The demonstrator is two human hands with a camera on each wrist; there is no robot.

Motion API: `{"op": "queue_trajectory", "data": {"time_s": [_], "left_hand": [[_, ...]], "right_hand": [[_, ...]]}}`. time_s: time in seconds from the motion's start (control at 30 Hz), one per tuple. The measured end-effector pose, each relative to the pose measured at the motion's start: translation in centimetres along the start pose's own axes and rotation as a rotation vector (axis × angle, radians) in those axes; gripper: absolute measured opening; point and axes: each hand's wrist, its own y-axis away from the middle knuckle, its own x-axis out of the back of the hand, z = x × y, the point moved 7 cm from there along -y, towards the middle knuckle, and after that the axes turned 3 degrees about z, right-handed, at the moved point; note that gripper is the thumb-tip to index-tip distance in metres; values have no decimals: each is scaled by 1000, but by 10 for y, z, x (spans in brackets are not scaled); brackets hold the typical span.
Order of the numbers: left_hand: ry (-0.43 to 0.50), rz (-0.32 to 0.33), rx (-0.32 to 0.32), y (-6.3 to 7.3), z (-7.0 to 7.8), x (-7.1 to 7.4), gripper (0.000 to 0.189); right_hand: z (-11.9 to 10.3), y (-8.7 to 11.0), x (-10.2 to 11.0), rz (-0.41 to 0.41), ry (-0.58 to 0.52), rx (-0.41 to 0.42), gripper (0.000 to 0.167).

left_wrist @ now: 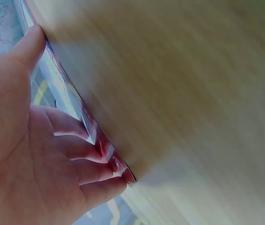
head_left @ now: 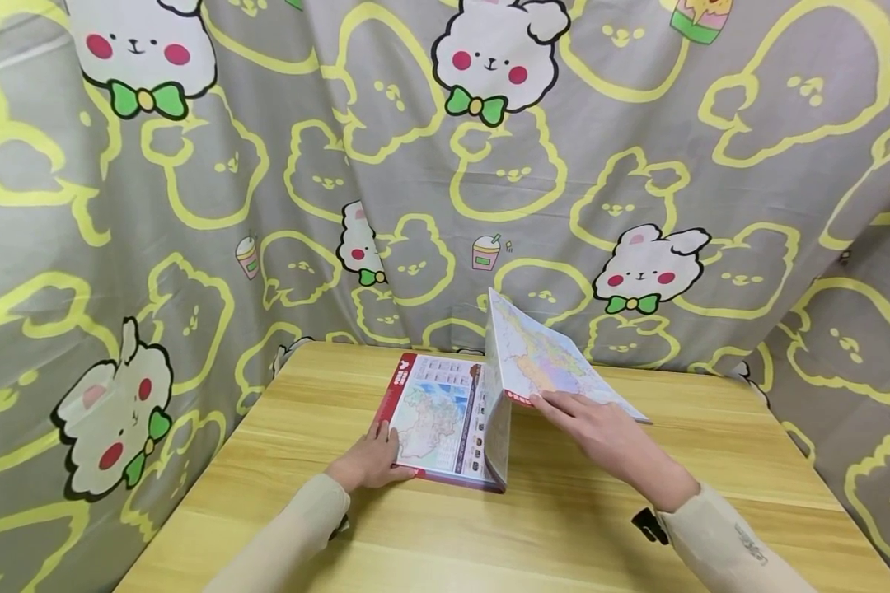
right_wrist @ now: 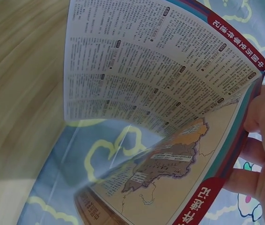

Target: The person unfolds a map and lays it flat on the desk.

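Note:
An atlas with map pages and red corner labels lies on the wooden table, its left part flat and its right part raised at a slant. At the flat part's lower left corner rests my left hand, fingers extended; in the left wrist view its thumb and fingertips touch the atlas edge. My right hand pinches the lower edge of the raised pages. Seen from the right wrist, pages of dense text and a coloured map bend apart, with thumb and fingers at their edge.
The wooden table extends around the atlas on both sides and in front. Behind and beside it hangs a grey curtain with yellow outlines and white rabbit figures, close to the table's back edge.

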Motion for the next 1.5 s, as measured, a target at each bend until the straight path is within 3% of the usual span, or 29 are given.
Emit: {"op": "queue_trajectory", "data": {"time_s": [0.2,0.37,0.5,0.7,0.9,1.27,1.5], "left_hand": [[35,-5,14,3,-5,1,88],[51,-9,21,4,-8,1,88],[37,-3,12,4,-11,2,88],[41,-2,13,6,-15,2,87],[43,-7,22,8,-18,4,87],[33,-7,36,6,-29,2,88],[39,-12,42,8,-34,2,88]], "right_hand": [[3,6,5,3,3,2,50],[6,11,11,18,18,0,43],[10,13,15,29,38,-5,59],[14,19,19,34,39,-8,52],[18,27,22,47,51,-24,58],[24,39,25,75,71,-35,54],[27,46,25,55,66,-51,55]]}}
